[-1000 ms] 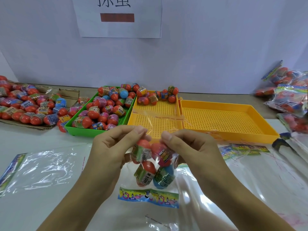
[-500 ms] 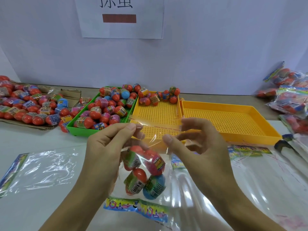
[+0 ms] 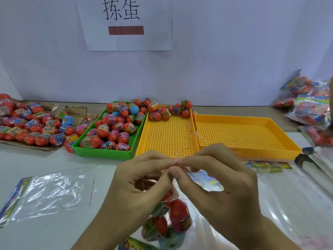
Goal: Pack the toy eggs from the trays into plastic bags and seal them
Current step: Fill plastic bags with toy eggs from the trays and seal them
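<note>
A clear plastic bag [image 3: 167,224] holding several red toy eggs hangs below my hands at the bottom middle. My left hand [image 3: 138,184] and my right hand [image 3: 221,181] meet fingertip to fingertip and pinch the bag's top edge between thumbs and forefingers. A thin red sealing strip trails up from the pinch over the trays. Behind the hands, a green tray [image 3: 106,153] is heaped with eggs. The middle yellow tray [image 3: 162,139] has a few eggs at its far end, and the right yellow tray [image 3: 241,136] holds none.
An empty clear bag [image 3: 50,192] lies flat at the left. A cardboard sheet [image 3: 27,123] piled with loose eggs is at the far left. Filled bags [image 3: 310,107] are stacked at the right edge. More flat bags [image 3: 297,192] lie under my right hand.
My hands have come together at the bag's top edge; half a second ago they were apart with the flap spread between them. The bag of eggs hangs lower in view.
</note>
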`<state>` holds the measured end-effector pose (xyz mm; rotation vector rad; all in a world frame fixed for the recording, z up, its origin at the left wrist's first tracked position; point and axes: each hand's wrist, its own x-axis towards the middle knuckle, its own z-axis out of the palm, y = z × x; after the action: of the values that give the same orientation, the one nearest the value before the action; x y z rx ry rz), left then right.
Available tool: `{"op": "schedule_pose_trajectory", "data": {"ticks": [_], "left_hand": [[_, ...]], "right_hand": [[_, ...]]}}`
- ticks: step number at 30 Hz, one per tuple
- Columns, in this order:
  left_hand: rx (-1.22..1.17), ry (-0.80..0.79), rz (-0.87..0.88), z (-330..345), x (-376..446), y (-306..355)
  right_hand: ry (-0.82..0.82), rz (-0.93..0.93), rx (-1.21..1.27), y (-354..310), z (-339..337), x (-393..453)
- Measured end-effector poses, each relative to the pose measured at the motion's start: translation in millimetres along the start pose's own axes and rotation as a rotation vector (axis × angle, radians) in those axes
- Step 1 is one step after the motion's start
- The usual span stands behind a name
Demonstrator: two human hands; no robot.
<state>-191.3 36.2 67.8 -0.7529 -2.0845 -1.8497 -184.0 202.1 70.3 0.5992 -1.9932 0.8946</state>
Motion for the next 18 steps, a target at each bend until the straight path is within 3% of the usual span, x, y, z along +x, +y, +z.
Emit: {"op": "schedule_pose_trajectory", "data": {"ticks": [9, 18], "left_hand": [[0.099, -0.031, 0.027, 0.6, -1.6, -2.3], [0.102, -0.035, 0.029, 4.6, -1.2, -0.6]], "right_hand": [[-0.101, -0.054, -0.034, 5.6, -5.0, 5.6], [0.010, -0.013, -0.075, 5.5, -3.4, 3.3]]}}
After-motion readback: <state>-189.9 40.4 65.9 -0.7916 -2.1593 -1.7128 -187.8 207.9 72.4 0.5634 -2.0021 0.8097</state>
